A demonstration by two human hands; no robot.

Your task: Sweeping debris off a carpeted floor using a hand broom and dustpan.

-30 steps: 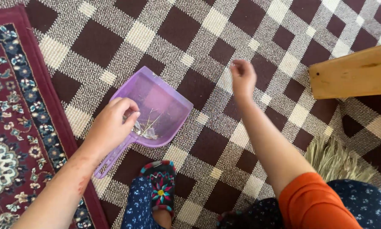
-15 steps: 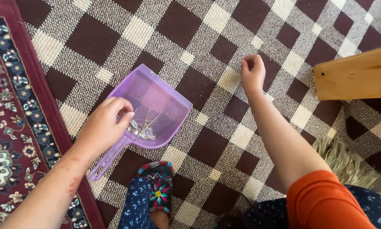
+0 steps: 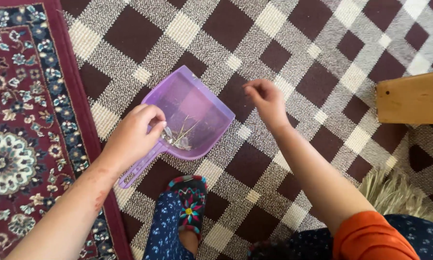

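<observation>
Purple plastic dustpan [image 3: 190, 108] (straw bits inside) lies on checked carpet [image 3: 293, 43], left hand [image 3: 134, 132] pinching debris over it, right hand [image 3: 267, 98] fingers curled shut beside.

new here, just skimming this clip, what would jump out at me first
A purple dustpan lies mid-frame on the brown-and-cream checked carpet, with bits of straw and debris at its back. The left hand reaches into that debris, and the right hand hovers pinched at its right. A red floral rug fills the left edge.

Checked carpet [image 3: 293, 43], floral rug [image 3: 19, 120]
</observation>
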